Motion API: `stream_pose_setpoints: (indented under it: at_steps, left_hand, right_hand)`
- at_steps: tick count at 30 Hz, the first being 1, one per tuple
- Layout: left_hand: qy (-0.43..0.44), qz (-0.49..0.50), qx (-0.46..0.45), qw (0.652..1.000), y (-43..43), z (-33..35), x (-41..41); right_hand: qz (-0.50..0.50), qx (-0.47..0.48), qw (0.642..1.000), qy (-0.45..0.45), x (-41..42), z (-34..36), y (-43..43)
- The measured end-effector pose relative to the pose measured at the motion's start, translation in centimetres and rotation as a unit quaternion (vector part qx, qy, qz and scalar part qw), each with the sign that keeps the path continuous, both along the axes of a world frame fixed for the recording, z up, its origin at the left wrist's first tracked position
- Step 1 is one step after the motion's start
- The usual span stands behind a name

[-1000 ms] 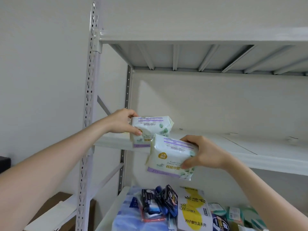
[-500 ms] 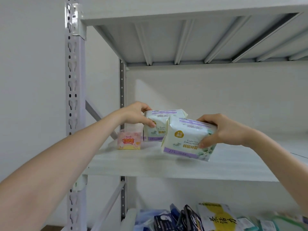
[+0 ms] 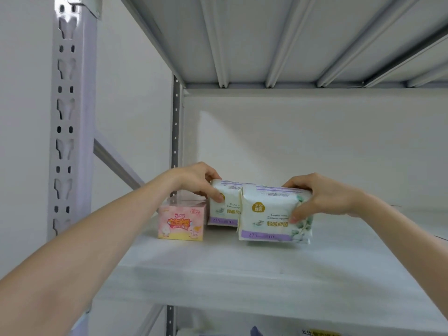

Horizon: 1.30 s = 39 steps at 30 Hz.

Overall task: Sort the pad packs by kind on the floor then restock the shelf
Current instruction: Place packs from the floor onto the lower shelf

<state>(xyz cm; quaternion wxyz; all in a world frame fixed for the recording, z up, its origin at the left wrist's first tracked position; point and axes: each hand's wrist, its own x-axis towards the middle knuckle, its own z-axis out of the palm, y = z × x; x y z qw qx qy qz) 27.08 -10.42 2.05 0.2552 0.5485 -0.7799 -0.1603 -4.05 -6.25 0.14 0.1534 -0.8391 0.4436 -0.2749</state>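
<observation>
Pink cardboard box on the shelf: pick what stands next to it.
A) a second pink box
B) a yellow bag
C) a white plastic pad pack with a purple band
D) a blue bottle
C: the left hand grips a white purple-banded pad pack right beside the pink cardboard box.

White soft-plastic pad pack with purple band (image 3: 274, 214), front: gold "弱酸抑菌" mid-face; "275" and "10" on band; cursive line too small.
Second white pad pack (image 3: 224, 209), at its 10 o'clock: "弱酸抑", "275", "10".
Pink cardboard box (image 3: 180, 221), 9 o'clock: red lettering blurred.
</observation>
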Motion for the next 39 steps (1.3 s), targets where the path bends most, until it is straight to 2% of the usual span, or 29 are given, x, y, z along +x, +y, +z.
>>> stream_pose_setpoints:
  at_steps: [5,9,16,35,39]
  left_hand:
    - [-0.015,-0.005,0.026,1.0,-1.6,-0.2,1.0]
    - [-0.046,-0.005,0.067,0.997,-1.5,0.0,1.9]
    - [-0.039,-0.068,0.12,0.99,-0.2,-0.7,1.8]
    - [0.062,-0.101,0.181,0.976,1.4,-1.5,3.5]
    - [0.088,-0.074,0.167,0.979,1.7,-1.7,3.5]
  right_hand:
    - [0.006,0.036,0.999,-0.005,0.8,-1.3,-1.9]
    - [-0.012,0.039,0.998,-0.056,1.3,-2.1,-2.4]
    - [-0.01,0.068,0.991,-0.111,3.5,-2.9,-1.9]
    - [-0.036,0.058,0.984,-0.164,6.5,-4.3,-1.8]
    - [-0.033,0.057,0.981,-0.184,6.4,-4.6,-1.7]
